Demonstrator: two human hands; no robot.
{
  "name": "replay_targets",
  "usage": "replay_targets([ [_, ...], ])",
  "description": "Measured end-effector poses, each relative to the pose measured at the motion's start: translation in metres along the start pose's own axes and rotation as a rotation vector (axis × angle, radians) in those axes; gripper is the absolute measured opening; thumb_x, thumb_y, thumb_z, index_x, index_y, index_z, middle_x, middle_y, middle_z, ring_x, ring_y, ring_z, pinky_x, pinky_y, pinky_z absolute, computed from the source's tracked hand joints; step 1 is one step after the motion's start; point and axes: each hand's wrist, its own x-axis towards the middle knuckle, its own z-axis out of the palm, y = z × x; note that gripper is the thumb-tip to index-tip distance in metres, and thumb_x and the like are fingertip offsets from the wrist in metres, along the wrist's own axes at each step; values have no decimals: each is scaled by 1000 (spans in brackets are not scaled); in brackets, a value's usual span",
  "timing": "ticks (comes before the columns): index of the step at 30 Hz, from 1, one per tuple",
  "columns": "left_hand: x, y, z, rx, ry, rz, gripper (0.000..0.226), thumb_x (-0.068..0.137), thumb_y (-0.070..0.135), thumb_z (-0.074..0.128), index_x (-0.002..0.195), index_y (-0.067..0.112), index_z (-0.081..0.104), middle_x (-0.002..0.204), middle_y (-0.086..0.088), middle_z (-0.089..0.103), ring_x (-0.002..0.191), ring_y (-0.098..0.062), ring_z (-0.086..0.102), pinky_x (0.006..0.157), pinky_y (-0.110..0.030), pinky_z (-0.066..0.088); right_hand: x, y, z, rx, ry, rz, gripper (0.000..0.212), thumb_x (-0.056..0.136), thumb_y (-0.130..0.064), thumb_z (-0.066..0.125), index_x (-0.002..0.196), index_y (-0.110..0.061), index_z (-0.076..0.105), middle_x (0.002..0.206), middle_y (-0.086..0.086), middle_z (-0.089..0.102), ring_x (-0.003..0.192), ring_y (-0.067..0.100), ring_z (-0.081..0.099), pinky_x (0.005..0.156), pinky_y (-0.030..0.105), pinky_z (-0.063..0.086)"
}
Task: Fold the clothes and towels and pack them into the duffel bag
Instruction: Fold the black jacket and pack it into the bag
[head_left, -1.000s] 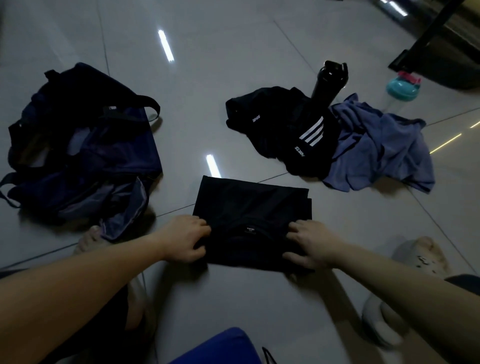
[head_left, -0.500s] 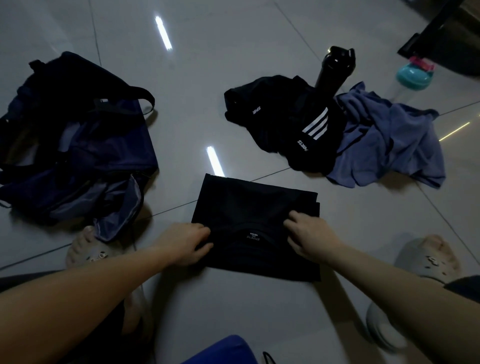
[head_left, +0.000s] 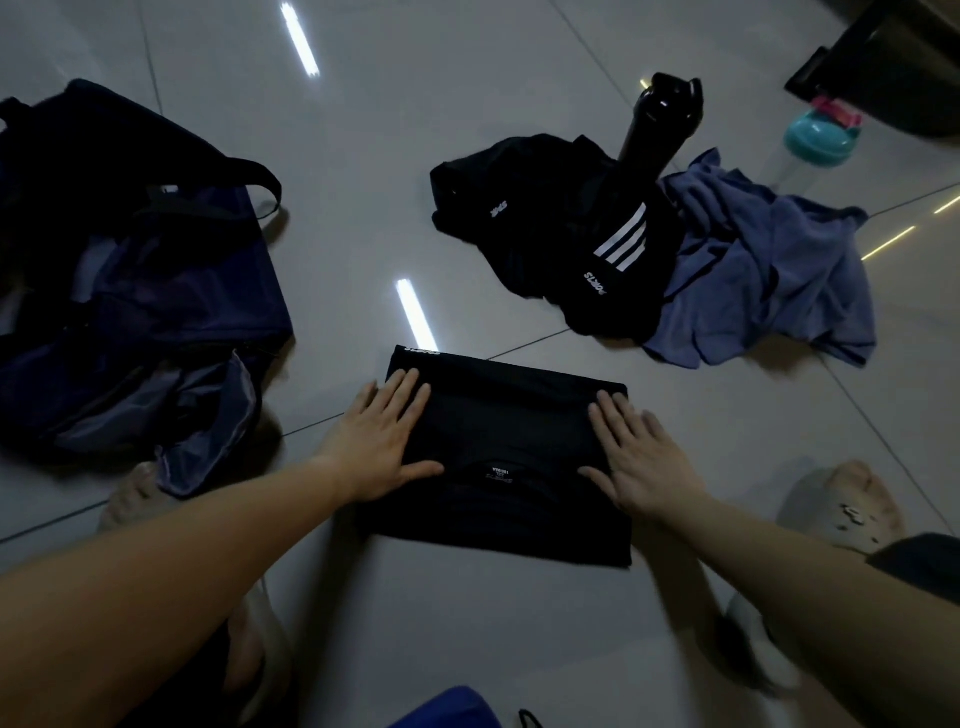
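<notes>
A black garment (head_left: 504, 441), folded into a flat rectangle, lies on the tiled floor in front of me. My left hand (head_left: 382, 439) presses flat on its left side with straight fingers. My right hand (head_left: 636, 454) presses flat on its right side the same way. The navy duffel bag (head_left: 130, 291) lies open and slumped at the left. Behind the folded piece, a crumpled black garment with white stripes (head_left: 571, 234) lies next to a crumpled blue towel (head_left: 769, 270).
A black bottle (head_left: 657, 124) stands on the crumpled black garment. A teal and pink bottle (head_left: 818, 135) stands at the back right, near dark furniture (head_left: 893, 67). My feet in slippers are at the lower left (head_left: 135, 499) and lower right (head_left: 847, 504).
Both hands gripped the near edge of the black garment earlier. They have folded it over away from me and now lie flat on top, fingers straight.
</notes>
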Motion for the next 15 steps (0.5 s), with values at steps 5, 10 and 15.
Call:
replay_targets([
  [5, 23, -6, -23, -167, 375, -34, 71, 93, 61, 29, 139, 14, 55, 143, -11, 53, 129, -32, 50, 111, -45, 34, -13, 24, -2, 81, 10, 148, 95, 95, -65, -10, 157, 0, 23, 165, 19, 20, 151, 36, 23, 119, 51, 26],
  [10, 50, -27, -52, -262, 157, -140, 71, 90, 49, 63, 150, 20, 40, 148, -6, 49, 134, -28, 46, 114, -43, 34, 13, -5, -30, 144, 272, 78, 69, 99, -45, 25, 148, 1, 42, 157, 22, 36, 140, 39, 42, 112, 52, 36],
  [15, 65, -33, -67, -268, 56, -199, 65, 76, 54, 79, 127, 21, 57, 122, -4, 58, 114, -26, 54, 95, -39, 46, 28, -39, -30, 123, 257, -192, 66, 102, -44, 30, 160, -15, 19, 168, 11, 14, 154, 30, 17, 123, 47, 22],
])
